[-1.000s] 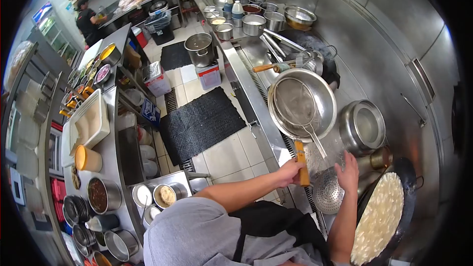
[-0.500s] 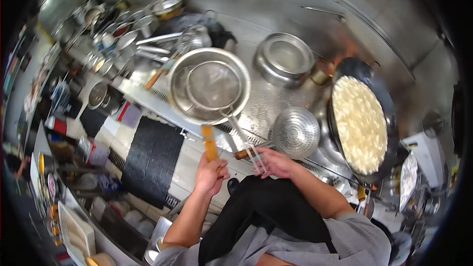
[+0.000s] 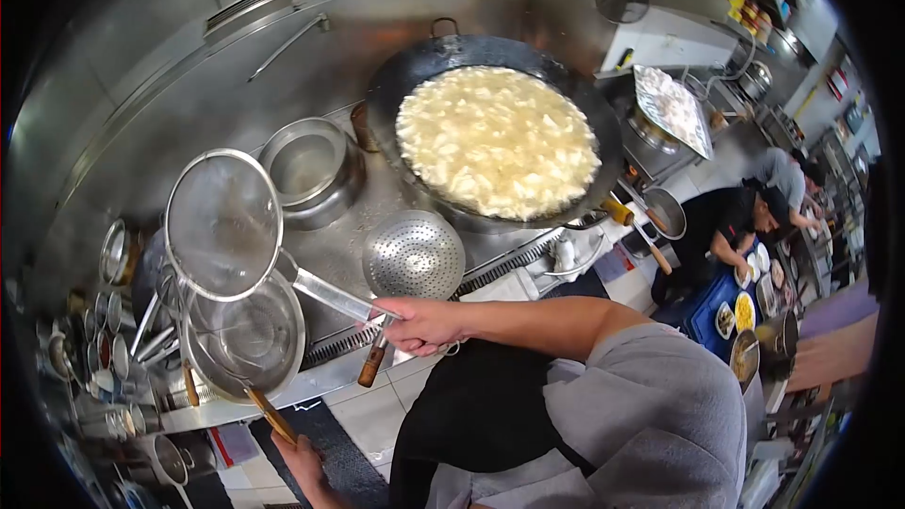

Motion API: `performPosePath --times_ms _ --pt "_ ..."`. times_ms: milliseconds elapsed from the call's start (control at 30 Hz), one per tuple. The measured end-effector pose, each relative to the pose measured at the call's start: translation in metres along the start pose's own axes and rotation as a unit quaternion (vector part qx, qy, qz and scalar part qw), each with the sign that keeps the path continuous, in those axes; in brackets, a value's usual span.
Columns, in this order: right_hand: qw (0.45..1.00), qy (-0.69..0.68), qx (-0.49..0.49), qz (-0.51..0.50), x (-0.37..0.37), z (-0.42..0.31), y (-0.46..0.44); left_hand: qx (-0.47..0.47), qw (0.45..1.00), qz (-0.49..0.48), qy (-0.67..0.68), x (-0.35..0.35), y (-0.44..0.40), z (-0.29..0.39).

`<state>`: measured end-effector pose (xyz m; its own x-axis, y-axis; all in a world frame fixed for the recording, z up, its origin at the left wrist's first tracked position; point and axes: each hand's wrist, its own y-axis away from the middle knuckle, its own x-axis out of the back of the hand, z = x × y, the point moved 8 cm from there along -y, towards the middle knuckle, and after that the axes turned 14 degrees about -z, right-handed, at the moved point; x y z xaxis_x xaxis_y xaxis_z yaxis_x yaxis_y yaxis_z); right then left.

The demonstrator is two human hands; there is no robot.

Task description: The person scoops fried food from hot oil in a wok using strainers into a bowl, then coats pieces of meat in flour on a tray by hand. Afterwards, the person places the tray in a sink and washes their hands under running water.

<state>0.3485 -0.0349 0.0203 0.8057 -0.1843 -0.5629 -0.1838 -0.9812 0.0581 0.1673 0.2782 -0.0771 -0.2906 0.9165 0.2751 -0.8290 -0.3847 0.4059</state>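
Note:
My right hand (image 3: pixel 424 325) is closed round the metal handle of a fine mesh strainer (image 3: pixel 224 224), which is raised above a large steel bowl (image 3: pixel 294 330). At the lower left my left hand (image 3: pixel 304 462) grips a flat wooden handle (image 3: pixel 271 417), whose far end reaches the bowl's rim; a wire strainer lies inside that bowl. A perforated ladle (image 3: pixel 413 254) with a wooden-tipped handle rests on the steel counter, just beyond my right hand. Pale pieces in bubbling liquid (image 3: pixel 498 141) fill a big black wok (image 3: pixel 382 94) behind it.
A steel pot (image 3: pixel 306 165) stands left of the wok. At the right are a tray of white food (image 3: pixel 671 108), a small pan (image 3: pixel 665 214) and two people (image 3: pixel 726 226) by a blue surface with plates. Containers crowd the far left. A black mat (image 3: pixel 330 443) lies below the counter.
The view has swung right towards the wok. My right hand has taken the fine strainer's handle and lifted it off the bowl. My left hand still has the wooden handle.

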Motion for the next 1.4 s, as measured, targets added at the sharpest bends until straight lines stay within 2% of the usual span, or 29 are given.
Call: performPosePath --times_ms 133,200,267,300,333,367,400,467,533,567,600,633,667,700,733,767,800,867,900,933,1000,1033,1100,1133,1200,1233,1267,1333,1400 --pt "0.996 -0.002 0.055 0.075 0.014 -0.022 0.054 -0.03 0.997 -0.012 0.074 -0.016 -0.025 -0.01" --pt "0.987 0.03 0.076 0.137 0.021 -0.039 0.092 0.028 0.991 -0.002 0.127 -0.029 -0.029 -0.008" --pt "0.974 0.035 0.103 0.199 0.039 -0.05 0.132 0.012 0.989 -0.005 0.145 -0.04 -0.032 0.004" --pt "0.963 0.049 0.118 0.236 0.047 -0.059 0.155 -0.008 0.98 -0.015 0.199 -0.037 -0.038 0.003" --pt "0.952 0.017 0.16 0.262 0.067 -0.063 0.18 -0.029 0.966 -0.025 0.255 -0.038 -0.042 0.003" --pt "0.936 0.07 0.179 0.296 0.084 -0.073 0.212 -0.039 0.954 -0.029 0.296 -0.04 -0.038 0.013" --pt "0.914 0.101 0.173 0.353 0.076 -0.098 0.242 -0.047 0.954 -0.039 0.292 -0.041 -0.034 0.02" --pt "0.884 0.145 0.201 0.396 0.071 -0.131 0.297 -0.037 0.963 -0.019 0.267 -0.037 -0.037 0.01" --pt "0.831 0.207 0.195 0.478 0.082 -0.143 0.351 -0.044 0.962 -0.065 0.262 -0.077 0.005 0.073" --pt "0.805 0.242 0.205 0.501 0.084 -0.149 0.374 -0.072 0.963 -0.056 0.252 -0.088 0.005 0.087" --pt "0.805 0.189 0.194 0.528 0.099 -0.145 0.397 -0.102 0.963 -0.039 0.245 -0.097 0.005 0.096" --pt "0.791 0.176 0.172 0.56 0.115 -0.143 0.42 -0.066 0.972 -0.078 0.212 -0.108 -0.001 0.108" --pt "0.78 0.162 0.152 0.585 0.13 -0.14 0.443 -0.134 0.965 -0.023 0.224 -0.113 0.008 0.124" --pt "0.78 0.159 0.156 0.585 0.144 -0.14 0.464 -0.114 0.973 -0.047 0.194 -0.113 -0.001 0.123" --pt "0.763 0.195 0.114 0.606 0.155 -0.141 0.486 -0.094 0.98 -0.069 0.163 -0.131 0.005 0.145" --pt "0.743 0.23 0.071 0.624 0.166 -0.14 0.509 -0.132 0.97 0.041 0.201 -0.144 0.013 0.164" --pt "0.744 0.226 0.076 0.625 0.169 -0.14 0.528 -0.135 0.97 0.041 0.196 -0.165 0.014 0.179" --pt "0.658 0.393 -0.11 0.633 0.178 -0.147 0.563 -0.154 0.938 -0.062 0.303 -0.204 0.0 0.207" --pt "0.609 0.496 -0.114 0.608 0.196 -0.149 0.581 -0.188 0.956 -0.105 0.201 -0.233 -0.002 0.235" --pt "0.567 0.579 -0.145 0.567 0.216 -0.149 0.6 -0.138 0.971 -0.025 0.196 -0.252 -0.002 0.234" --pt "0.587 0.52 -0.22 0.58 0.197 -0.181 0.611 -0.185 0.958 -0.098 0.195 -0.308 -0.01 0.273" --pt "0.555 0.589 -0.213 0.548 0.226 -0.186 0.624 -0.207 0.949 -0.135 0.196 -0.337 -0.013 0.292" --pt "0.512 0.61 -0.289 0.531 0.243 -0.212 0.631 -0.2 0.976 -0.082 -0.011 -0.37 -0.026 0.333" --pt "0.488 0.625 -0.325 0.515 0.255 -0.224 0.633 -0.254 0.959 -0.056 -0.114 -0.382 -0.043 0.346" --pt "0.478 0.645 -0.338 0.491 0.269 -0.252 0.619 -0.347 0.883 0.042 -0.313 -0.41 -0.073 0.372" --pt "0.468 0.645 -0.365 0.482 0.276 -0.26 0.619 -0.279 0.902 0.02 -0.328 -0.423 -0.084 0.372" --pt "0.466 0.654 -0.361 0.474 0.285 -0.268 0.618 -0.256 0.904 0.021 -0.343 -0.438 -0.088 0.372" --pt "0.446 0.67 -0.418 0.421 0.321 -0.275 0.614 -0.232 0.905 0.03 -0.355 -0.464 -0.092 0.371" --pt "0.444 0.715 -0.394 0.37 0.337 -0.294 0.612 -0.148 0.892 0.016 -0.428 -0.485 -0.099 0.36"
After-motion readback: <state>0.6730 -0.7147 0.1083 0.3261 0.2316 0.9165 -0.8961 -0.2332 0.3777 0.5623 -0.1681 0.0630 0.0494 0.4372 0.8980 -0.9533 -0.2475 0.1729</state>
